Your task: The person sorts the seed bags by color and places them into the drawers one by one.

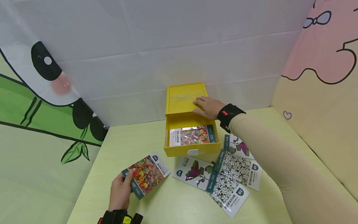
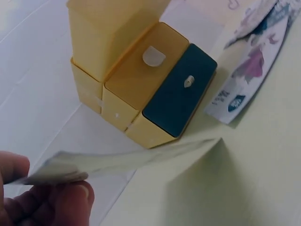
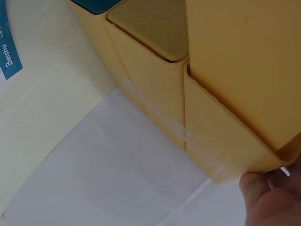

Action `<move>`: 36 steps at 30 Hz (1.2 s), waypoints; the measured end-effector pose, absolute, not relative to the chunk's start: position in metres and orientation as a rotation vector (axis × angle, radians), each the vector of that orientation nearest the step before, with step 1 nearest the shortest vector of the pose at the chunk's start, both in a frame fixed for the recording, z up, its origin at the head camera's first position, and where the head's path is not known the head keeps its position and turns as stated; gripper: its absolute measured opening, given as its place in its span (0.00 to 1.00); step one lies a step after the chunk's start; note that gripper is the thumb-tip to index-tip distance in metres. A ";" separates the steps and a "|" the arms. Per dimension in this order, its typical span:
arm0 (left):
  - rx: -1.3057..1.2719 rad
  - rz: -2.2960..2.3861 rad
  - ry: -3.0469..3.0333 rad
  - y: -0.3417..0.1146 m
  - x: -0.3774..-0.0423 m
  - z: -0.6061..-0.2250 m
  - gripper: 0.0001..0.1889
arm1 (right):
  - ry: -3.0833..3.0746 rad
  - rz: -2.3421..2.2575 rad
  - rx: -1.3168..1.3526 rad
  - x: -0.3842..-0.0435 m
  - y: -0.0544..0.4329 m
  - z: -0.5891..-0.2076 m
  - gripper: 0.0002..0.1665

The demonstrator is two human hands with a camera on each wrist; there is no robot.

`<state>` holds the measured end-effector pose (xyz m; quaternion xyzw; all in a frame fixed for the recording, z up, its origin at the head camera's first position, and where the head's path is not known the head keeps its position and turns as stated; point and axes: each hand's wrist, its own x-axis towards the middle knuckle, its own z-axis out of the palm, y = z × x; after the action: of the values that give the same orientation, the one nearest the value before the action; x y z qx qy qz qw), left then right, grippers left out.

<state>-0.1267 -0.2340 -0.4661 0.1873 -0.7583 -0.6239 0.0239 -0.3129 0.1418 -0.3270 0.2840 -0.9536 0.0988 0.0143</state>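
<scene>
My left hand (image 1: 119,192) pinches a seed packet (image 1: 148,175) with colourful flowers between thumb and fingers, above the table at the left. In the left wrist view this packet (image 2: 108,162) shows nearly edge-on and slightly bent. My right hand (image 1: 210,108) rests on the top of a yellow drawer box (image 1: 181,99), fingers extended near its right edge. The top drawer (image 1: 179,151) of the box is pulled out. Inside it lies another flower seed packet (image 1: 193,136). In the right wrist view, fingertips (image 3: 256,186) touch the box's edge.
Right of the drawer, several seed packets lie overlapping on the table: white-flowered ones (image 1: 236,166) and purple-flowered ones (image 1: 193,172). The right forearm partly covers one. Beneath the pulled-out drawer are an ochre drawer (image 2: 134,80) and a teal drawer (image 2: 176,96). A white printed sheet (image 1: 139,62) hangs behind.
</scene>
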 end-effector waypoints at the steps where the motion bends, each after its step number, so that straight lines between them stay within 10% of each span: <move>1: 0.589 -1.956 -2.333 -0.234 -0.126 -0.464 0.34 | -2.967 0.307 0.888 -0.313 0.142 -0.327 0.33; 13: 0.527 -2.065 -2.229 -0.228 -0.120 -0.446 0.21 | -2.961 0.306 0.898 -0.314 0.143 -0.328 0.32; 36: 0.448 -2.042 -2.197 -0.233 -0.111 -0.393 0.32 | -2.974 0.311 0.894 -0.317 0.144 -0.331 0.33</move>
<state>-0.1114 -0.2334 -0.3933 0.1474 -0.7234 -0.6723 0.0547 -0.3167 0.1439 -0.3313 0.2864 -0.9529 0.0996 0.0103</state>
